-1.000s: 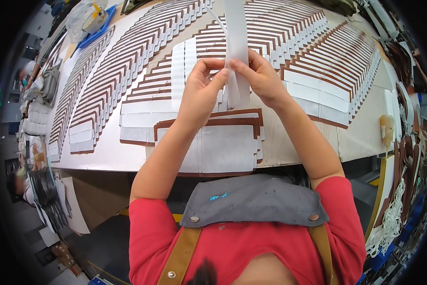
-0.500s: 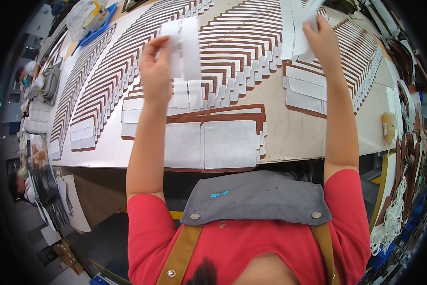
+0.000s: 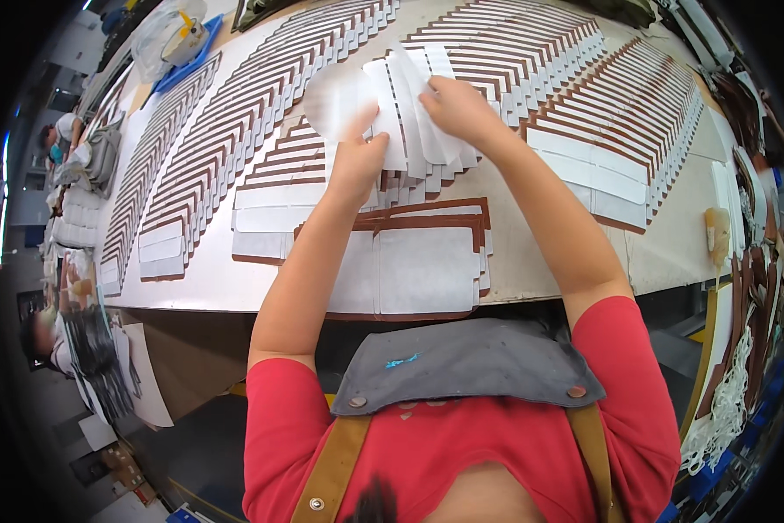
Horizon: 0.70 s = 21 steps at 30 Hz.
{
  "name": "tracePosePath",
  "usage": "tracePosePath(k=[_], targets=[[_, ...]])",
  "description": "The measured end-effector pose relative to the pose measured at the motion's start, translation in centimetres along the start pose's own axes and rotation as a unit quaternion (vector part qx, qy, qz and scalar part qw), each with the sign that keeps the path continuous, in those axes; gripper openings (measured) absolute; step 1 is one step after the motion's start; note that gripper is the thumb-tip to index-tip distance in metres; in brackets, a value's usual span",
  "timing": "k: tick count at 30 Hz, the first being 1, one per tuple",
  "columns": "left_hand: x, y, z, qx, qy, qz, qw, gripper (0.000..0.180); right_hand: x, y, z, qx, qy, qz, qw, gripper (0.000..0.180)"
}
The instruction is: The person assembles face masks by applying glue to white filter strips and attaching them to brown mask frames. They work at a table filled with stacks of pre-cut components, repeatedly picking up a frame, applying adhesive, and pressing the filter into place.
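Over the middle of the table my hands are close together among thin white sheets. My right hand [image 3: 462,109] is closed on several white slotted sheets [image 3: 422,131], fanned out and hanging from its fingers. To its left, my left hand [image 3: 360,161] pinches a white sheet [image 3: 333,100] that is smeared by motion; its fingertips are partly blurred. Just below lie brown-edged panels [image 3: 427,270] with white faces, loosely piled at the table's near edge. Behind the hands, a row of overlapping brown-edged panels [image 3: 488,52] is partly covered by the sheets.
More overlapping rows of brown-edged panels [image 3: 213,170] cover the table [image 3: 531,266] left and right. At the far left a blue tray [image 3: 191,61] holds a tub. A yellowish bottle [image 3: 716,228] and tangled white cord [image 3: 719,410] are at the right. Other people sit at the left.
My hands have come together: the right moved left and the left moved slightly right and down. The white sheets they carry now overlap at the middle.
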<state>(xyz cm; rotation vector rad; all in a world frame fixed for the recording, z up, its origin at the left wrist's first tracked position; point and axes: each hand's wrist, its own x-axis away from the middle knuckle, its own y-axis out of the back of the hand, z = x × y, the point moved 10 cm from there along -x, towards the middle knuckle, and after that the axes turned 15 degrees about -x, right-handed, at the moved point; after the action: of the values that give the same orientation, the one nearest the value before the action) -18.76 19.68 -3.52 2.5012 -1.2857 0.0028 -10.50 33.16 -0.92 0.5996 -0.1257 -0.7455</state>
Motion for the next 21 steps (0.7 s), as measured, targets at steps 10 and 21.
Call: tracePosePath(k=[10, 21], targets=[[0.2, 0.6, -0.4, -0.249, -0.052, -0.025, 0.967, 0.049, -2.1, 15.8, 0.0, 0.175, 0.112, -0.214, 0.954, 0.025], [1.1, 1.9, -1.5, -0.315, -0.093, -0.051, 0.943, 0.034, -2.6, 4.3, -4.0, 0.187, -0.021, -0.048, 0.981, 0.025]])
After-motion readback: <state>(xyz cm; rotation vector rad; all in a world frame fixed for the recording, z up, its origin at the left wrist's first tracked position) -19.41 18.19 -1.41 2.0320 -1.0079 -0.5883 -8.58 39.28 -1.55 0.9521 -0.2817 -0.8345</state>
